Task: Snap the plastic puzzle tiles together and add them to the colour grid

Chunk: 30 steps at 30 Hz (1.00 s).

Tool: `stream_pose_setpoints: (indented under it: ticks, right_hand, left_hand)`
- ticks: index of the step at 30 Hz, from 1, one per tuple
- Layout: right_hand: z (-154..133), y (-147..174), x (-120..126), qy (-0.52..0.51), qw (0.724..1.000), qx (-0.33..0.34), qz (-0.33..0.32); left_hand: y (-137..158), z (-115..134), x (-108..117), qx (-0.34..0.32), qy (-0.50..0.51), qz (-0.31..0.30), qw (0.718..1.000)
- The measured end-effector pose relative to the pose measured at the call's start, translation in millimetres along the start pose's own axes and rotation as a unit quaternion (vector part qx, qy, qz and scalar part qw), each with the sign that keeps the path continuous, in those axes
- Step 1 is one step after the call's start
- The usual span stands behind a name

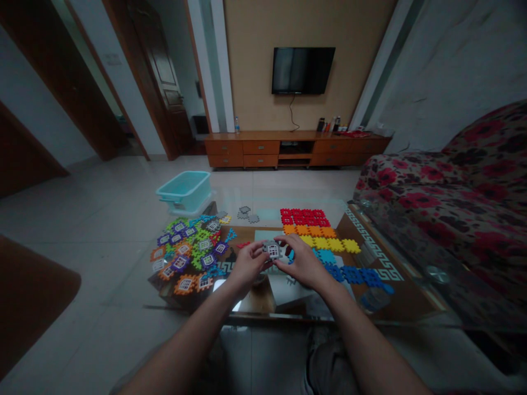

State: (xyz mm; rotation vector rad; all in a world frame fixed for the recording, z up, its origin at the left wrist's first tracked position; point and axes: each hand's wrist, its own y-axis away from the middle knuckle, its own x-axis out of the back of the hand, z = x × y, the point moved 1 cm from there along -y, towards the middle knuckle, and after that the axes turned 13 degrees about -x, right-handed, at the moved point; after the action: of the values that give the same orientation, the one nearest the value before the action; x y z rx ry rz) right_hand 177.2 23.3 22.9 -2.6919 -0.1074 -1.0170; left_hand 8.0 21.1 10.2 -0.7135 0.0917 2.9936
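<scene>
Between my two hands, above the glass table, is a grey interlocking tile (272, 250) with a white window piece in it. My left hand (250, 263) pinches its left side. The fingers of my right hand (301, 260) are closed on its right edge. To the left lies a heap of window tiles in purple, orange, green and blue, among them an orange tile (185, 284). Rows of joined tiles are laid out on the right: red tiles (303, 217), orange tiles (309, 231), yellow tiles (331, 244) and dark blue tiles (357, 275). My right hand partly hides the light blue row.
A turquoise plastic bin (185, 189) stands beyond the heap. Several loose grey tiles (244, 212) lie near the table's far edge. A bottle (376, 298) with a blue cap is at the front right. A flowered sofa (444, 181) flanks the glass table (415, 299).
</scene>
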Motion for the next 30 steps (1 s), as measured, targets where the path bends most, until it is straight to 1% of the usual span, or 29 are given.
stream_pose_setpoints:
  ticks: [5,14,22,30]
  right_hand:
    - [0.3,-0.6,0.2,0.004,1.0,0.002,0.006]
    - [3.2,-0.6,-0.7,0.011,1.0,0.011,0.011]
    - [1.6,-0.2,0.0,0.008,1.0,0.006,0.004]
    - [0.7,-0.3,0.1,0.01,1.0,0.005,0.001]
  left_hand:
    - [0.3,-0.9,0.5,-0.007,-0.005,-0.023,1.0]
    - [-0.9,-6.4,6.4,-0.031,-0.048,-0.06,0.997]
    - [-1.2,-5.2,5.1,-0.029,-0.055,-0.065,0.996]
    - [-1.2,-4.8,4.9,-0.026,-0.055,-0.056,0.997]
